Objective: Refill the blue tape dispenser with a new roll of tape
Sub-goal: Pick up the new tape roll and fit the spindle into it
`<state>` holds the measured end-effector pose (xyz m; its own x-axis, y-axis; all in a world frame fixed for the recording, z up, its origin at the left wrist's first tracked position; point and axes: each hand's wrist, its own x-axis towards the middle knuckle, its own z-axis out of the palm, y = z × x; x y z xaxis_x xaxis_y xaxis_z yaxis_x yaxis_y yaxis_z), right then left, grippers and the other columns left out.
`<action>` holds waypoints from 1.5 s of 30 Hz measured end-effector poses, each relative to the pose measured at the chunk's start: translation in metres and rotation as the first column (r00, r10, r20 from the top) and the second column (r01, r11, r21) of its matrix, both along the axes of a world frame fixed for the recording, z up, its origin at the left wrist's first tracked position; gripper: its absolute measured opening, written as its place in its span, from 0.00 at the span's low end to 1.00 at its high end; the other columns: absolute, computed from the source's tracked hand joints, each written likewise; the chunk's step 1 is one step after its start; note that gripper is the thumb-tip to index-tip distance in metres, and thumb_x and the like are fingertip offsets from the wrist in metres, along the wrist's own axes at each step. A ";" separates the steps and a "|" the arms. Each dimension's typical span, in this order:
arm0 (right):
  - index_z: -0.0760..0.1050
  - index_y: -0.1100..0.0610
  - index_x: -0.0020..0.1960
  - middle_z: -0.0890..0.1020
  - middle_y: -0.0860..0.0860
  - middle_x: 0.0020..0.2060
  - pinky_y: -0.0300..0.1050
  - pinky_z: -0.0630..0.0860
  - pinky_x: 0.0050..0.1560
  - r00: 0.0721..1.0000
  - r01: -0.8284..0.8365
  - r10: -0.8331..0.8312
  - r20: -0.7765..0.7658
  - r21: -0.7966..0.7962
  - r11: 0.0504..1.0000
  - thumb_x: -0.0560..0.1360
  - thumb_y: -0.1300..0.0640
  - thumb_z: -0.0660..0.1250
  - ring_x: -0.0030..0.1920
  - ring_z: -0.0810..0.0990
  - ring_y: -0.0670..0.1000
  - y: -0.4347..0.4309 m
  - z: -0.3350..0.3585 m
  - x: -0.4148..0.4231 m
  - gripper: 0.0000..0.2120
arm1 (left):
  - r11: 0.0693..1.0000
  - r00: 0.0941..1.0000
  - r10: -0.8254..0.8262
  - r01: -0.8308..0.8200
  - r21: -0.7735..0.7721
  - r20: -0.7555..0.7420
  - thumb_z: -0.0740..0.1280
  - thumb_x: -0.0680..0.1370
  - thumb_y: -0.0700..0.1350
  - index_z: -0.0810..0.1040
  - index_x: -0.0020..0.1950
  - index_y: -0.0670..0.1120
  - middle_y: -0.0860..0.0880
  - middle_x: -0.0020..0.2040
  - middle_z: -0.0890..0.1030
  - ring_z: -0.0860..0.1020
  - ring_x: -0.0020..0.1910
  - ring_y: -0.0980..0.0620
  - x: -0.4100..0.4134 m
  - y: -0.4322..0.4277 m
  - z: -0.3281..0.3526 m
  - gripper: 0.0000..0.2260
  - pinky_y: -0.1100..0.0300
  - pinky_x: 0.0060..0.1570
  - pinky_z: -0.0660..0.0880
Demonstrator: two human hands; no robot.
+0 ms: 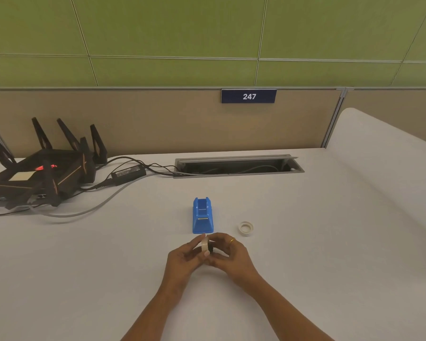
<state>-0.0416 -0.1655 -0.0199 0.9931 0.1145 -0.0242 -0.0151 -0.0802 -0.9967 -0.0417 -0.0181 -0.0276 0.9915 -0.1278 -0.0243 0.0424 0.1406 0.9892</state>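
desk [305, 242], tape roll [204, 244] between hands

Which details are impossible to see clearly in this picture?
1. Head view: the tape roll is mostly covered by the left hand and right hand; the dark part beside it is unidentifiable.
2. Inside the blue dispenser: too small to judge.
3. The router is cut off by the left edge.
4. The small ring: too small to identify.

Blue dispenser [202, 216], prob. cream tape roll [204, 244]
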 end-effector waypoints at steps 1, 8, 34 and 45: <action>0.73 0.55 0.58 0.80 0.53 0.55 0.46 0.77 0.59 1.000 -0.007 0.007 -0.008 0.006 1.000 0.66 0.61 0.75 0.57 0.78 0.46 0.000 0.000 0.000 0.22 | 1.000 1.000 0.003 -0.003 -0.006 0.002 0.71 0.69 0.37 0.81 0.53 0.54 0.52 0.47 0.86 0.82 0.51 0.49 0.000 0.000 0.000 0.16 0.54 0.53 0.77; 0.76 0.54 0.57 0.82 0.51 0.51 0.37 0.77 0.53 0.996 -0.013 0.019 -0.090 0.061 0.998 0.71 0.59 0.70 0.51 0.80 0.45 -0.006 0.001 0.000 0.15 | 0.992 0.999 0.031 -0.033 -0.121 -0.019 0.74 0.62 0.43 0.80 0.54 0.51 0.45 0.49 0.85 0.81 0.52 0.44 0.001 0.002 0.001 0.21 0.56 0.48 0.80; 0.80 0.57 0.53 0.84 0.55 0.50 0.42 0.76 0.58 1.000 0.021 -0.021 -0.001 0.017 1.000 0.70 0.61 0.71 0.52 0.81 0.49 0.000 0.003 0.002 0.11 | 0.997 0.999 0.031 -0.034 -0.070 -0.039 0.69 0.71 0.38 0.81 0.52 0.54 0.43 0.54 0.82 0.80 0.53 0.46 -0.002 0.000 0.005 0.14 0.58 0.50 0.79; 0.80 0.57 0.52 0.84 0.55 0.50 0.37 0.76 0.55 0.999 0.038 -0.038 0.030 -0.010 0.999 0.70 0.62 0.69 0.52 0.81 0.48 0.003 0.002 0.001 0.11 | 0.997 0.998 0.027 -0.031 -0.067 -0.054 0.69 0.71 0.38 0.81 0.52 0.53 0.43 0.53 0.82 0.80 0.52 0.44 -0.001 -0.001 0.006 0.14 0.54 0.50 0.80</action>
<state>-0.0410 -0.1623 -0.0178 0.9970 0.0767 0.0043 0.0112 -0.0904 -0.9958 -0.0423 -0.0195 -0.0217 0.9924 -0.1022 -0.0693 0.0895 0.2092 0.9738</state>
